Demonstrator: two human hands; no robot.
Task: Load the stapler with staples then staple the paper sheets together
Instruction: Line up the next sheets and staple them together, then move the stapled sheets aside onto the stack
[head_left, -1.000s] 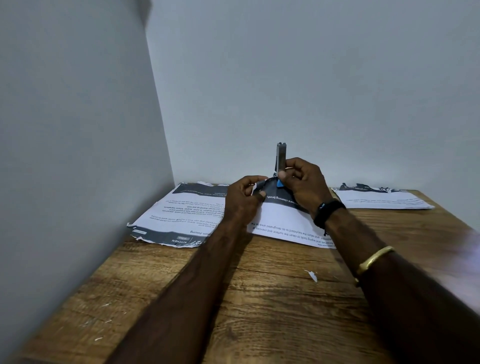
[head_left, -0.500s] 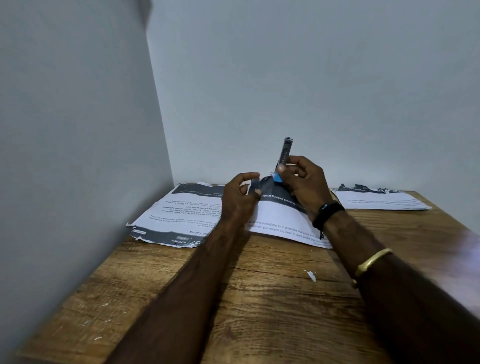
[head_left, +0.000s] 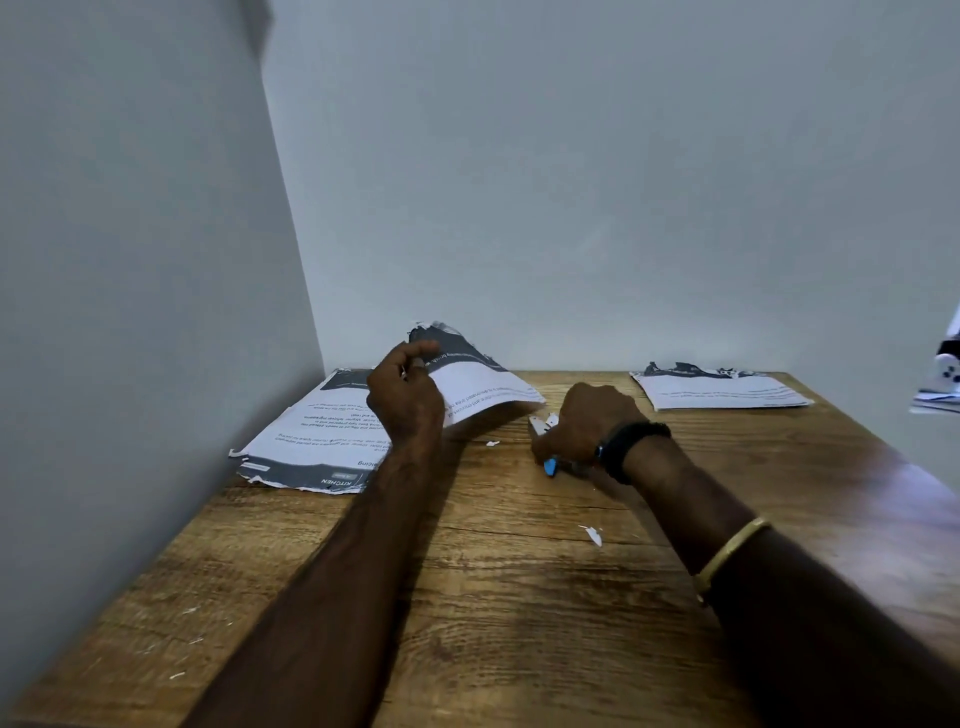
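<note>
Left hand (head_left: 402, 400) pinching raised paper sheets (head_left: 470, 382), right hand (head_left: 587, 423) closed over stapler (head_left: 550, 464) on table (head_left: 467, 597).

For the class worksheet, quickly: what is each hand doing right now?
Left hand: closed on the lifted paper sheets.
Right hand: closed on the stapler, down on the table.

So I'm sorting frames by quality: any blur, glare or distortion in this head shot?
Head view: the lifted sheet in the left hand smears at its right edge; the right hand hides most of the stapler; a pale sheen washes the table at right; the wide lens bends the wall corner.
</note>
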